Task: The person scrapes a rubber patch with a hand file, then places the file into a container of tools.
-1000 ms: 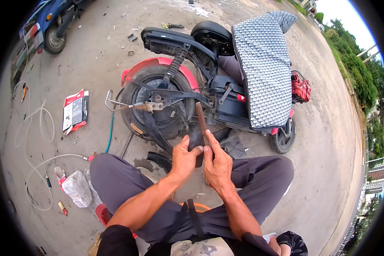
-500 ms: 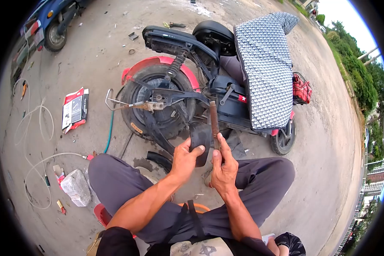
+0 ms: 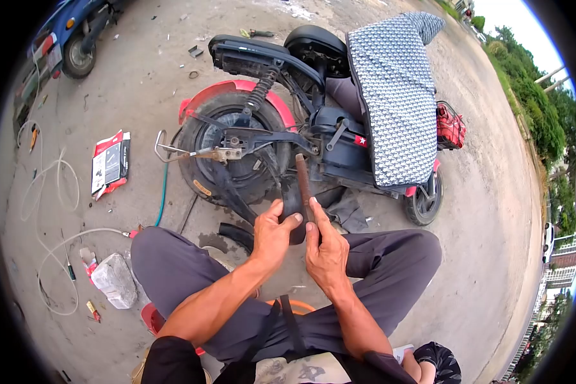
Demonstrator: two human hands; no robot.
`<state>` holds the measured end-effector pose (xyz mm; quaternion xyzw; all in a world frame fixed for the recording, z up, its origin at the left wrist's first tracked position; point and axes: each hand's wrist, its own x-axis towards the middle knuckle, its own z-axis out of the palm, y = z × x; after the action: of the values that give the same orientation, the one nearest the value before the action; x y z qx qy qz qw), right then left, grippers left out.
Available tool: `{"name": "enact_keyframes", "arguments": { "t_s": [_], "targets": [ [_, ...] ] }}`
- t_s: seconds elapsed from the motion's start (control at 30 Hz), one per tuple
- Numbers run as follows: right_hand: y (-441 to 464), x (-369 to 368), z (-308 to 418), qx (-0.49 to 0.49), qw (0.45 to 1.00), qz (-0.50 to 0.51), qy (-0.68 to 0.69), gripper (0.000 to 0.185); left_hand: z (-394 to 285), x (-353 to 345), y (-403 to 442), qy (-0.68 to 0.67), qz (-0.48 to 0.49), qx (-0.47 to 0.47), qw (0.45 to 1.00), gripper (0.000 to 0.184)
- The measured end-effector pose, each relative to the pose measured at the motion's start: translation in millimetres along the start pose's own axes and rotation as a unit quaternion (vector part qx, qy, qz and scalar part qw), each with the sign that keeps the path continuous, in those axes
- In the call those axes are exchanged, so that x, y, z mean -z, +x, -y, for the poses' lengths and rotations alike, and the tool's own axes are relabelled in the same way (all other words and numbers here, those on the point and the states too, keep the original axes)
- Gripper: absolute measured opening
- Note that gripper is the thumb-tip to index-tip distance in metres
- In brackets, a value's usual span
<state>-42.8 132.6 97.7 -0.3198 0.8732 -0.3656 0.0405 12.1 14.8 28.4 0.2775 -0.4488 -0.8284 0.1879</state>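
My left hand (image 3: 272, 235) pinches a piece of black rubber tube (image 3: 292, 203), its thumb on top. My right hand (image 3: 326, 248) is closed on a rusty brown rod-like tool (image 3: 303, 176), which points up and away from me and lies against the right side of the rubber. Just beyond, a scooter (image 3: 339, 150) lies on its side, its rear wheel (image 3: 227, 144) to the left with loose black tube (image 3: 230, 195) hanging from it. A grey patterned cover (image 3: 393, 102) drapes over its front.
On the ground at left are a red-and-white packet (image 3: 110, 164), a pale stone block (image 3: 114, 281), a clear hose (image 3: 40, 256) and a teal hose (image 3: 162, 195). A blue vehicle (image 3: 77, 32) stands at upper left. Someone's knee (image 3: 422, 368) shows at lower right.
The tool in my right hand moved right, away from the rubber, then came back left against it. My left hand still grips the rubber. The view has shifted slightly.
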Motion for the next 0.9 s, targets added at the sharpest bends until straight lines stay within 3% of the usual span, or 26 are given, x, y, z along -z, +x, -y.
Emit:
{"name": "enact_keyframes", "arguments": {
  "t_s": [0.17, 0.3, 0.47, 0.53, 0.63, 0.8, 0.9],
  "targets": [
    [-43.5, -0.5, -19.2, 0.076, 0.996, -0.025, 0.030, 0.057, -10.0, -1.1, 1.6, -0.036, -0.004, 0.019, 0.999, 0.014],
    [-48.5, -6.5, -14.6, 0.046, 0.998, -0.038, 0.008, 0.056, -2.7, 3.5, 5.5, 0.006, 0.040, 0.015, 0.999, 0.027],
    [5.4, 0.0, 0.1, -0.031, 0.999, 0.006, 0.039, 0.052, -4.9, 3.2, 9.4, -0.028, 0.030, -0.001, 0.999, 0.026],
    [-20.0, 1.0, -18.5, 0.011, 0.997, -0.045, 0.070, 0.051, -2.4, 0.8, 8.1, -0.018, 0.027, -0.020, 0.999, 0.025],
    [-58.9, 6.7, -16.4, 0.022, 1.000, 0.008, 0.011, 0.051, -11.5, -4.4, 7.6, 0.007, 0.010, -0.027, 1.000, 0.018],
    [-3.2, -14.5, -4.4, 0.054, 0.997, -0.056, -0.008, 0.057, -11.9, -2.8, 3.9, 0.012, 0.008, 0.003, 1.000, 0.017],
    [-16.3, -8.2, -5.5, 0.041, 0.999, -0.022, 0.007, 0.058, -6.9, -0.1, 4.0, 0.001, 0.002, 0.004, 1.000, 0.017]
  ]
}}
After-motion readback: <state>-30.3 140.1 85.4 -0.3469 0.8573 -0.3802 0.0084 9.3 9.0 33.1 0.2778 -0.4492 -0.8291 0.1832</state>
